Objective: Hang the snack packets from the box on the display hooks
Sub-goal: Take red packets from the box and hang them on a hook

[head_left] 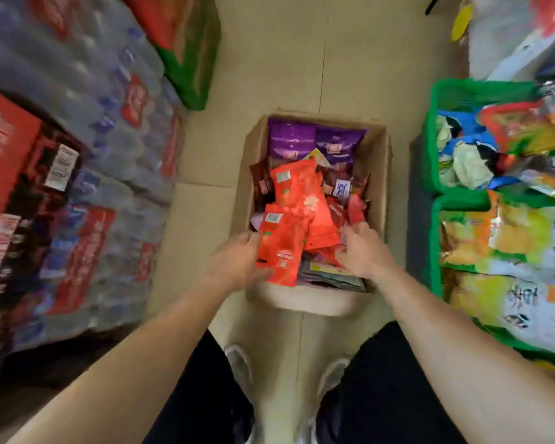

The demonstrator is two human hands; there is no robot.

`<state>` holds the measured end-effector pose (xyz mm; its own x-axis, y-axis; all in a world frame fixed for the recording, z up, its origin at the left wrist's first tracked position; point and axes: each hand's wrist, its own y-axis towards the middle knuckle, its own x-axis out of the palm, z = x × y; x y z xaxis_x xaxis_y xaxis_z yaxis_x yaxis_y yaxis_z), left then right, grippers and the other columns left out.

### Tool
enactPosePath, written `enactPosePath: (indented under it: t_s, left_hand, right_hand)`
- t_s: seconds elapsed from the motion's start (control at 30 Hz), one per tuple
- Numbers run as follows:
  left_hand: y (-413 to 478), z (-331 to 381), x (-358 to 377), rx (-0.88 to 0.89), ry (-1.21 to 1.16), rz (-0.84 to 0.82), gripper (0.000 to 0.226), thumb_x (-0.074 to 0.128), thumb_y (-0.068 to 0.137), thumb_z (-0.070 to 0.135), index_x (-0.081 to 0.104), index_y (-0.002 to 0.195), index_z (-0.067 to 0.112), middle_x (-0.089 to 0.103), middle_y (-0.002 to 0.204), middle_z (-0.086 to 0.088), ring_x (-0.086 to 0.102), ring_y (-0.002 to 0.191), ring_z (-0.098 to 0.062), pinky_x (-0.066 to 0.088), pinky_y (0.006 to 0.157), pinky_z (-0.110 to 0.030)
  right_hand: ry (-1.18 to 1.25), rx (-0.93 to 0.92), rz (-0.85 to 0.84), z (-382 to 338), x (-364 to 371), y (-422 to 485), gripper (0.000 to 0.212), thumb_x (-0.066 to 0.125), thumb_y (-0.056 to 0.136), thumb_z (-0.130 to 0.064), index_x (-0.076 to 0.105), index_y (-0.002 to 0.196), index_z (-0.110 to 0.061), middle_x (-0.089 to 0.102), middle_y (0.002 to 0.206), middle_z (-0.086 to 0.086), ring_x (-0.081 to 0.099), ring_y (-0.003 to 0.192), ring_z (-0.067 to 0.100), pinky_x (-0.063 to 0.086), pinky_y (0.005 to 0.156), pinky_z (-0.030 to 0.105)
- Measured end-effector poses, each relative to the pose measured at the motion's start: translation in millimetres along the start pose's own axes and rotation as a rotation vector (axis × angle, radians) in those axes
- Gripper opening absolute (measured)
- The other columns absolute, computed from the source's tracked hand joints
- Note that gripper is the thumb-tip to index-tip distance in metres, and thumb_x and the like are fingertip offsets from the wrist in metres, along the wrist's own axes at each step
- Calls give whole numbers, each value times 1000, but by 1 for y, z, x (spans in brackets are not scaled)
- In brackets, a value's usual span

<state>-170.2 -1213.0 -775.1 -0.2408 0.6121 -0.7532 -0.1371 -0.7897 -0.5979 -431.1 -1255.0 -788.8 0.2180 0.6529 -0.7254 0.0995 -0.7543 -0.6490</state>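
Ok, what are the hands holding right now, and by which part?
Left hand grips an orange packet by its near left edge, over the box. Right hand is down among the packets; whether it grips one cannot be told.

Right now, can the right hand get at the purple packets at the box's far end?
Probably yes. The box is open on top, the purple packets lie uncovered, and the right hand is inside at the near end.

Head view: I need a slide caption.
Left hand and right hand grip red snack packets in an open cardboard box.
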Motion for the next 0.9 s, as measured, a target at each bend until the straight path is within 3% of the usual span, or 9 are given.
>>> enactPosePath:
  t_s: [0.1, 0.2, 0.4, 0.53, 0.67, 0.77, 0.83, 0.9]
  left_hand:
    - [39, -11, 39, 41, 49, -2, 92, 68, 63, 65, 37, 139, 24, 50, 128, -2, 53, 115, -28, 45, 91, -38]
    - [59, -14, 62, 58, 62, -27, 110, 63, 51, 76, 30, 143, 26, 42, 140, 1, 48, 123, -27, 40, 101, -44]
    - [63, -11, 81, 128, 260, -105, 118, 74, 56, 66, 11, 149, 30, 24, 151, -1, 43, 130, -30, 32, 108, -46]
    - [60, -9, 78, 178, 323, -78, 104, 75, 68, 51, 16, 150, 27, 30, 150, 2, 51, 124, -25, 40, 97, -39]
    - [56, -14, 79, 198, 299, -45, 82, 69, 76, 40, 27, 146, 26, 40, 144, 3, 60, 109, -26, 51, 82, -39]
    - [53, -22, 85, 209, 275, -36, 76, 72, 74, 40, 35, 140, 26, 48, 136, 3, 61, 106, -26, 51, 77, -38]
    - [50, -24, 88, 220, 276, -50, 71, 74, 73, 38, 40, 135, 26, 52, 131, 4, 60, 107, -25, 50, 77, -37]
    - [45, -22, 90, 225, 290, -33, 51, 68, 80, 32, 46, 126, 27, 57, 124, 5, 60, 105, -24, 50, 74, -37]
  right_hand:
    - [7, -49, -6, 10, 41, 44, 63, 56, 83, -40, 43, 142, -23, 47, 130, 18, 50, 121, 41, 46, 99, 47]
    - [8, -98, 64, 7, 58, 62, 65, 62, 84, -34, 40, 145, -23, 48, 132, 16, 51, 119, 40, 46, 99, 45]
    - [98, -123, 88, 17, 62, 72, 54, 70, 79, -27, 59, 132, -23, 49, 130, 12, 53, 119, 35, 43, 103, 39]
    - [114, -192, 102, 22, 68, 73, 55, 75, 77, -15, 62, 130, -22, 45, 122, 10, 52, 116, 32, 42, 105, 36]
    - [178, -306, 106, 15, 70, 79, 41, 75, 77, -3, 71, 115, -17, 44, 113, 4, 58, 103, 29, 45, 99, 33]
    - [112, -363, 152, 8, 68, 79, 35, 73, 81, -8, 70, 114, -19, 53, 119, 6, 60, 105, 30, 50, 94, 39]
    - [13, -347, 202, 7, 67, 77, 45, 73, 82, -17, 62, 126, -23, 48, 125, 5, 54, 113, 30, 51, 91, 42]
    - [-104, -291, 184, 11, 65, 76, 53, 73, 82, -22, 56, 132, -25, 42, 128, 5, 47, 118, 32, 50, 91, 43]
